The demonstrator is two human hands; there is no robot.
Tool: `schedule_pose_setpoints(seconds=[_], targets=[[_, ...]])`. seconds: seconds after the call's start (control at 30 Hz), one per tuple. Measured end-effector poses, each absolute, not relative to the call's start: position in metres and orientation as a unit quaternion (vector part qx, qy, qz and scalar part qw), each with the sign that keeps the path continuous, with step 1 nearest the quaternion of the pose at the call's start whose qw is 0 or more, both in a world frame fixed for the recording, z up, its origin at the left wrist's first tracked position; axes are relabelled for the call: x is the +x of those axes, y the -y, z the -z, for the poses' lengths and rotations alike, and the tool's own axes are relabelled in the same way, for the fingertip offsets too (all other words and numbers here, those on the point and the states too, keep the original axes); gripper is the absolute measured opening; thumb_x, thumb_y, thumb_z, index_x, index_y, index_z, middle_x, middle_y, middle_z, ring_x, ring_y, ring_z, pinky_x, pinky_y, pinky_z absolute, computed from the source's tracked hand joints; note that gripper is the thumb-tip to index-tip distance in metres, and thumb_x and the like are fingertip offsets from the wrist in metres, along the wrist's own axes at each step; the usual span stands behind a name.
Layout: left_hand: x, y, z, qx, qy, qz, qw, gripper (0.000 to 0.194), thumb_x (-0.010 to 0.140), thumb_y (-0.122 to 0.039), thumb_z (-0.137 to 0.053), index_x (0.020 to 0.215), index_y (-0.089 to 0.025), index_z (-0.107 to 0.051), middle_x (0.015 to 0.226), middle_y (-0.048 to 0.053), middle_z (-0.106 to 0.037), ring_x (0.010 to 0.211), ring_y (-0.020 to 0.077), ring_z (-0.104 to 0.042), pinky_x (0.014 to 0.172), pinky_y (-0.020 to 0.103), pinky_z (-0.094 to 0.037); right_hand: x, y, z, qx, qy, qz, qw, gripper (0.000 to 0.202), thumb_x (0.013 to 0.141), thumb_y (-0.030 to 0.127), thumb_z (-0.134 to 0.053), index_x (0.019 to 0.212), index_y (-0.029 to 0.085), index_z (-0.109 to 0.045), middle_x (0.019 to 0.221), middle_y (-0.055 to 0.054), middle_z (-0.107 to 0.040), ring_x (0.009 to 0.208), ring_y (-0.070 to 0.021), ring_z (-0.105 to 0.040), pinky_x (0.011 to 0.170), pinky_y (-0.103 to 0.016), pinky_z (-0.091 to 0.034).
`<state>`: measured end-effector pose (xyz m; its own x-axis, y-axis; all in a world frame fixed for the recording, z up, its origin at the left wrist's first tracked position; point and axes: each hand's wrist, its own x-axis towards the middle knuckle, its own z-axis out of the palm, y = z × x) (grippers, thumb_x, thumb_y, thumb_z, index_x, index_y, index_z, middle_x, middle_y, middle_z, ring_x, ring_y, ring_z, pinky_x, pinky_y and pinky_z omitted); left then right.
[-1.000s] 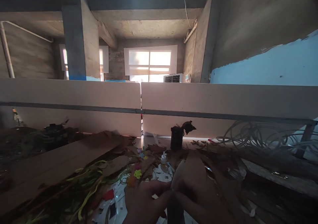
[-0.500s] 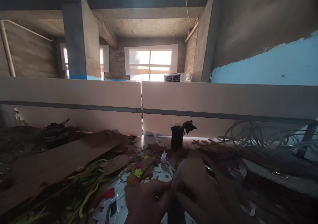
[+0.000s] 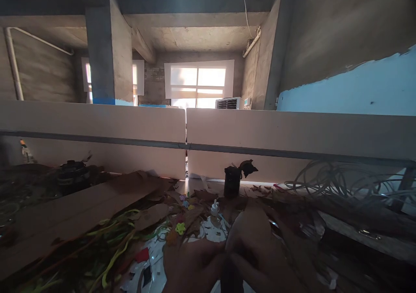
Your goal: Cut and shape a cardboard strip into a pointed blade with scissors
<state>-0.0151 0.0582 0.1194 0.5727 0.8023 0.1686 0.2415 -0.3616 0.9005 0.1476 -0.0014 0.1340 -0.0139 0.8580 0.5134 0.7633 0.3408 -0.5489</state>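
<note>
My left hand point(image 3: 193, 265) and my right hand point(image 3: 256, 249) meet at the bottom centre, fingertips pressed together. Between them hangs a dark strip point(image 3: 230, 275), pinched by both; its material is too dark to tell. Just beyond the fingers stands a small white bottle point(image 3: 214, 208) with a pointed tip. A yellow flower-shaped piece point(image 3: 180, 228) lies left of it, above my left hand. Farther back is a black cup-like container point(image 3: 232, 181) with its lid hanging open to the right.
Yellow-green cords point(image 3: 113, 262) and a long brown cardboard piece point(image 3: 87, 215) lie at the left. Coiled clear tubing point(image 3: 338, 180) is at the back right. A pale partition point(image 3: 260, 130) runs behind the cluttered table. A red scrap point(image 3: 142, 255) lies near my left hand.
The view has shifted very slightly. My fingers have drawn a little closer together around the dark strip, and the gap in my left hand's grip has narrowed.
</note>
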Motion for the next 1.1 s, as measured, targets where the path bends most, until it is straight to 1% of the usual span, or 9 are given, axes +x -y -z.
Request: schedule_pose_setpoints(seconds=[0.1, 0.23, 0.4, 0.57, 0.73, 0.8, 1.0, 1.1], targets=[[-0.016, -0.057, -0.120, 0.762, -0.341, -0.311, 0.455, 0.031, 0.082, -0.041, -0.057, 0.076, -0.020, -0.079, 0.064, -0.001, -0.067, 0.072, 0.0185, -0.059, 0.063, 0.022, -0.043, 0.147, 0.002, -0.135, -0.577, 0.707, -0.071, 0.403, 0.013, 0.080, 0.019, -0.054, 0.070, 0.025, -0.061, 0.069, 0.002, -0.068, 0.062, -0.0156, -0.064, 0.058, -0.022, -0.050], [-0.017, -0.057, -0.123, 0.771, -0.346, -0.302, 0.442, 0.032, 0.083, -0.042, -0.057, 0.073, -0.020, -0.078, 0.064, -0.001, -0.067, 0.072, 0.0187, -0.059, 0.062, 0.021, -0.042, 0.145, 0.008, -0.142, -0.596, 0.698, -0.079, 0.389, 0.014, 0.079, 0.017, -0.056, 0.069, 0.024, -0.062, 0.067, 0.003, -0.067, 0.064, -0.0150, -0.064, 0.060, -0.020, -0.050], [-0.017, -0.056, -0.125, 0.783, -0.335, -0.303, 0.427, 0.032, 0.084, -0.040, -0.056, 0.072, -0.020, -0.077, 0.066, -0.002, -0.068, 0.071, 0.0180, -0.059, 0.063, 0.021, -0.042, 0.145, 0.008, -0.142, -0.574, 0.703, -0.054, 0.416, 0.014, 0.079, 0.016, -0.055, 0.068, 0.024, -0.060, 0.067, 0.003, -0.065, 0.062, -0.0142, -0.062, 0.058, -0.020, -0.049], [-0.016, -0.057, -0.121, 0.797, -0.345, -0.312, 0.386, 0.029, 0.083, -0.040, -0.057, 0.073, -0.023, -0.078, 0.068, 0.001, -0.071, 0.070, 0.0194, -0.060, 0.062, 0.022, -0.042, 0.148, 0.002, -0.134, -0.571, 0.725, -0.059, 0.381, 0.014, 0.082, 0.019, -0.053, 0.072, 0.023, -0.062, 0.072, 0.001, -0.067, 0.066, -0.0152, -0.061, 0.061, -0.022, -0.049], [-0.016, -0.057, -0.118, 0.803, -0.341, -0.320, 0.370, 0.029, 0.084, -0.038, -0.055, 0.075, -0.023, -0.078, 0.068, 0.001, -0.071, 0.069, 0.0191, -0.059, 0.061, 0.022, -0.041, 0.144, 0.005, -0.134, -0.564, 0.701, -0.034, 0.434, 0.014, 0.080, 0.017, -0.056, 0.069, 0.025, -0.060, 0.067, 0.002, -0.065, 0.061, -0.0148, -0.061, 0.058, -0.021, -0.049], [-0.016, -0.056, -0.121, 0.801, -0.347, -0.316, 0.371, 0.030, 0.084, -0.037, -0.054, 0.074, -0.022, -0.078, 0.067, 0.001, -0.070, 0.069, 0.0189, -0.059, 0.062, 0.022, -0.041, 0.144, 0.005, -0.134, -0.558, 0.703, -0.033, 0.440, 0.013, 0.079, 0.016, -0.057, 0.070, 0.026, -0.060, 0.066, 0.003, -0.065, 0.060, -0.0147, -0.062, 0.057, -0.020, -0.049], [-0.016, -0.053, -0.127, 0.789, -0.340, -0.305, 0.410, 0.032, 0.085, -0.034, -0.050, 0.077, -0.020, -0.078, 0.068, 0.001, -0.069, 0.072, 0.0194, -0.059, 0.063, 0.023, -0.041, 0.148, 0.001, -0.131, -0.562, 0.725, -0.057, 0.394, 0.016, 0.081, 0.018, -0.053, 0.070, 0.024, -0.062, 0.068, 0.002, -0.067, 0.064, -0.0159, -0.063, 0.059, -0.022, -0.050], [-0.016, -0.054, -0.125, 0.778, -0.339, -0.301, 0.434, 0.033, 0.083, -0.032, -0.049, 0.077, -0.019, -0.078, 0.067, 0.001, -0.067, 0.072, 0.0187, -0.057, 0.063, 0.023, -0.041, 0.147, 0.002, -0.133, -0.564, 0.721, -0.048, 0.400, 0.016, 0.080, 0.015, -0.054, 0.068, 0.024, -0.059, 0.068, 0.003, -0.066, 0.062, -0.0151, -0.062, 0.058, -0.021, -0.049]])
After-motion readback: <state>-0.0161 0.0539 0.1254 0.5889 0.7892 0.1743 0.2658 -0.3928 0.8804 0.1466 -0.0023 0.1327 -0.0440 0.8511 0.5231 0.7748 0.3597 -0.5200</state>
